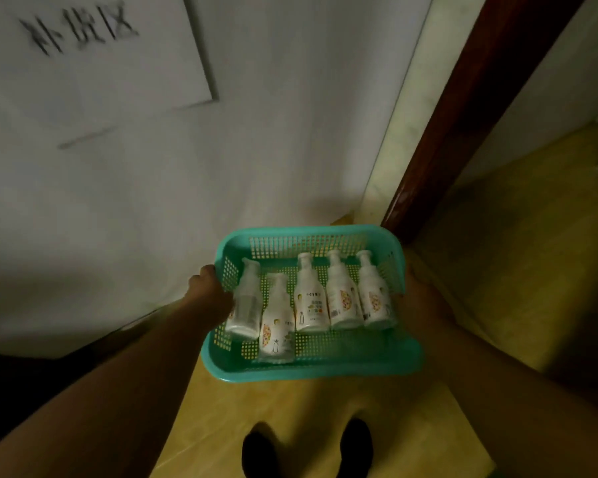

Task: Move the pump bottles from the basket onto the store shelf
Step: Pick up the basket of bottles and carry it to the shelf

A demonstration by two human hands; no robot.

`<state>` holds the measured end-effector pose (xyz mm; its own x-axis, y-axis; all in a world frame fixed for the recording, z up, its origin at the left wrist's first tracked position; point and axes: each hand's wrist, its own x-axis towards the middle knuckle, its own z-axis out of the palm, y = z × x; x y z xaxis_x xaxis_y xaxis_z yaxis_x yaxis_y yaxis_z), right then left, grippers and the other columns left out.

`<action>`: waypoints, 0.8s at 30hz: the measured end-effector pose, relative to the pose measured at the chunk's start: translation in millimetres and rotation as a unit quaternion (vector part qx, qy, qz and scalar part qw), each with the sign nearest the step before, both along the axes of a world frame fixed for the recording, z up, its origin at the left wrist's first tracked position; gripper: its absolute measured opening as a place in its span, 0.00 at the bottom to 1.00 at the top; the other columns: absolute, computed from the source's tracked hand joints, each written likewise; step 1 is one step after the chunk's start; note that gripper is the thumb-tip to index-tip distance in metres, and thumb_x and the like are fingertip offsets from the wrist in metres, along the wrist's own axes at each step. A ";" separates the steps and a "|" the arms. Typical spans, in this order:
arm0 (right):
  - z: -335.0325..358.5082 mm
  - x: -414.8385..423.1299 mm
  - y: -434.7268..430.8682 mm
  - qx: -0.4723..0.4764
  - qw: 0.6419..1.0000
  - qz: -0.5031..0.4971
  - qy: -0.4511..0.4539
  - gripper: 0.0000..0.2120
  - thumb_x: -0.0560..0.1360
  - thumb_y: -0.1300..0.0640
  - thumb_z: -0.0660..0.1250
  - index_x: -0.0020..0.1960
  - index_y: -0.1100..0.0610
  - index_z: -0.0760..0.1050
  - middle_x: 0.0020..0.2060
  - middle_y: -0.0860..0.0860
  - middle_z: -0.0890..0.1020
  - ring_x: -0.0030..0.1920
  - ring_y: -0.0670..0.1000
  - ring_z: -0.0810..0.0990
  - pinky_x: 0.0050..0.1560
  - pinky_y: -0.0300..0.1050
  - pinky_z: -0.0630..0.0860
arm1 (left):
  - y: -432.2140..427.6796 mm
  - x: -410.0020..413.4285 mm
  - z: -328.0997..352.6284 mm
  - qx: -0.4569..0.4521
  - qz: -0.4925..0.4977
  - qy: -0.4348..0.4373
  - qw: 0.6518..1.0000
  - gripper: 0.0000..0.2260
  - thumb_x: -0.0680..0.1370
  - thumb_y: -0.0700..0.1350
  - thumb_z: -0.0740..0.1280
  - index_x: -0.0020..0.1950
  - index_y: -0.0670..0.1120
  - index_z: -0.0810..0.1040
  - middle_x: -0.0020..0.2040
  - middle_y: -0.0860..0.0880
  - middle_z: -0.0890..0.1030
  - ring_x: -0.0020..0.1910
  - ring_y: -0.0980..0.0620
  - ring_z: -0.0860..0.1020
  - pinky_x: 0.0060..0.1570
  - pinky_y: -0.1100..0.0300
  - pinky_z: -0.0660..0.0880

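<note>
A white wall (256,132) stood at the left. The left hand (209,286) gripped the left rim of the teal basket (311,372), which was held above the yellow floor (497,270). Five pump bottles (308,298) lay side by side in the basket, caps pointing away from the person. The right hand (420,298) sat at the basket's right side, dim and mostly hidden; its grip could not be determined.

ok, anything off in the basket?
No spill or damage visible. All five pump bottles lie flat in the teal basket. Three on the right line up; the second bottle from left sits nearer the near wall, and the leftmost bottle lies askew beside the left hand.
</note>
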<state>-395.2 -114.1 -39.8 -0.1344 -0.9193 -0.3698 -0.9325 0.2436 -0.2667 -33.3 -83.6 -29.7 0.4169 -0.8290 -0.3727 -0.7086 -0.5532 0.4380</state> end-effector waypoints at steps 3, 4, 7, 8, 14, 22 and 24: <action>41.0 -12.0 6.1 -0.045 0.999 -0.023 -0.008 0.28 0.84 0.54 0.58 0.81 0.54 0.53 0.68 0.62 0.74 0.63 0.62 0.77 0.54 0.52 0.76 | -4.6 -8.4 49.2 -0.027 -0.017 -0.006 0.999 0.23 0.73 0.39 0.67 0.68 0.41 0.67 0.58 0.37 0.74 0.55 0.36 0.77 0.50 0.48 0.74; 50.7 -15.1 8.7 -0.062 0.997 -0.034 -0.016 0.25 0.84 0.55 0.56 0.79 0.55 0.57 0.64 0.61 0.76 0.59 0.61 0.79 0.49 0.49 0.74 | -5.7 -11.3 60.6 -0.032 -0.020 -0.011 0.999 0.23 0.73 0.39 0.66 0.68 0.41 0.67 0.58 0.37 0.73 0.55 0.35 0.77 0.50 0.47 0.74; 76.7 -23.2 17.5 -0.077 0.996 -0.047 -0.010 0.22 0.84 0.55 0.56 0.78 0.56 0.61 0.56 0.56 0.78 0.48 0.54 0.80 0.41 0.43 0.73 | -9.7 -18.9 85.0 -0.045 -0.037 -0.025 0.998 0.23 0.74 0.37 0.65 0.68 0.41 0.66 0.57 0.37 0.73 0.55 0.35 0.77 0.51 0.45 0.75; 85.3 -24.9 21.2 -0.072 0.997 -0.042 0.005 0.24 0.84 0.55 0.57 0.79 0.56 0.59 0.58 0.56 0.78 0.51 0.54 0.81 0.43 0.44 0.75 | -12.3 -20.1 90.5 -0.047 -0.046 -0.025 0.998 0.23 0.74 0.38 0.65 0.68 0.41 0.66 0.57 0.37 0.73 0.55 0.34 0.77 0.51 0.44 0.76; 117.2 -26.7 56.3 -0.078 0.992 -0.093 0.037 0.27 0.84 0.53 0.59 0.80 0.55 0.56 0.67 0.59 0.75 0.63 0.58 0.78 0.58 0.51 0.79 | -31.7 -26.4 108.5 -0.064 -0.114 -0.003 0.991 0.22 0.74 0.39 0.65 0.68 0.41 0.69 0.59 0.37 0.75 0.55 0.36 0.78 0.55 0.44 0.78; 125.1 -14.1 130.6 -0.057 0.969 -0.229 0.072 0.30 0.84 0.53 0.55 0.83 0.51 0.47 0.64 0.62 0.74 0.62 0.60 0.77 0.60 0.53 0.77 | -42.4 -39.0 110.2 -0.047 -0.242 0.026 0.969 0.17 0.76 0.39 0.66 0.63 0.40 0.70 0.57 0.38 0.76 0.52 0.38 0.79 0.51 0.42 0.80; 121.4 -16.7 155.5 -0.053 0.959 -0.273 0.057 0.30 0.84 0.52 0.55 0.82 0.50 0.48 0.63 0.61 0.74 0.62 0.61 0.77 0.59 0.53 0.75 | -37.4 -49.3 107.0 -0.044 -0.271 0.017 0.961 0.17 0.76 0.38 0.65 0.64 0.40 0.69 0.57 0.38 0.76 0.53 0.37 0.79 0.49 0.44 0.80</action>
